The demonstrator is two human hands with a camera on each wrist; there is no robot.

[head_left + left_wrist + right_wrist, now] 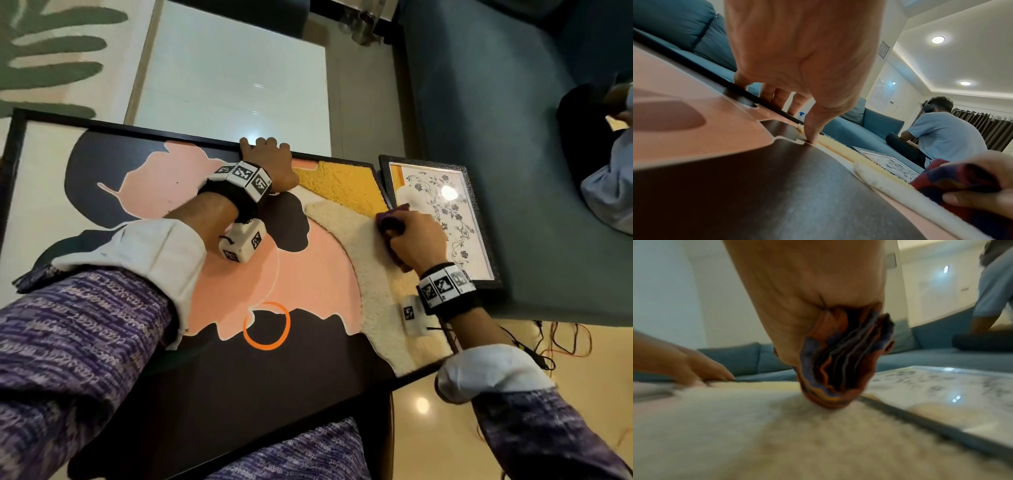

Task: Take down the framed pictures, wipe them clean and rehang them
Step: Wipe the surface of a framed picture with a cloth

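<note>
A large black-framed picture with pink, dark and fuzzy cream and yellow patches lies flat across my lap. My left hand grips its far edge, fingers curled over the frame and thumb pressed on the face. My right hand holds a bunched purple and red cloth and presses it on the cream fuzzy patch near the picture's right edge. The cloth shows folded in my fist. A smaller picture with a floral drawing lies on the blue sofa beside it.
The blue sofa runs along the right, with another person seated on it. A white low table stands beyond the big picture. A leaf-patterned rug is at far left. Orange and black cables lie on the floor at right.
</note>
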